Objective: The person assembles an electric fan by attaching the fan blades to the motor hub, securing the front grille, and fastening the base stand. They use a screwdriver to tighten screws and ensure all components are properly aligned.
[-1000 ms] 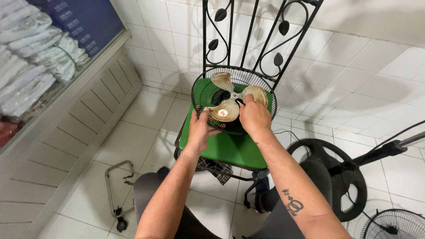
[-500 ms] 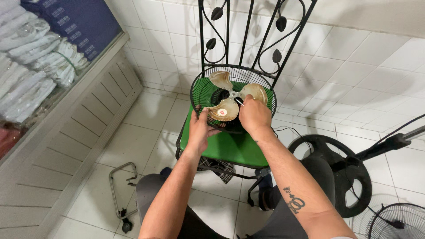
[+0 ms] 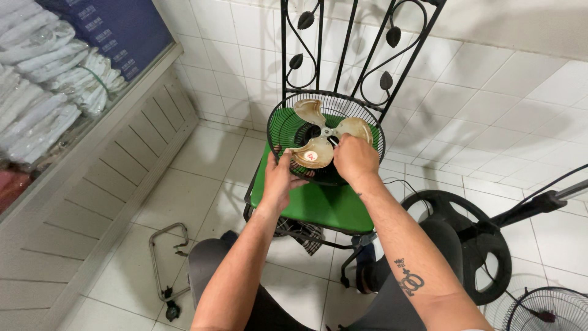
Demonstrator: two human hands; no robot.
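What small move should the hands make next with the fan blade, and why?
Probably the right hand should turn the hub fastener while the left hand steadies the fan blade. The right fingers sit at the hub, the left grips one lobe, and the blade lies inside the rear grille.

counts of what's in view

two hands: left hand (image 3: pixel 283 178) and right hand (image 3: pixel 354 160). one fan blade piece (image 3: pixel 318 136) with three blades, in one round wire guard (image 3: pixel 283 125). one green chair (image 3: pixel 318 205). one more fan guard (image 3: pixel 545 311) near right, one black round base (image 3: pixel 474 239) right, one metal bracket (image 3: pixel 166 260) near left.
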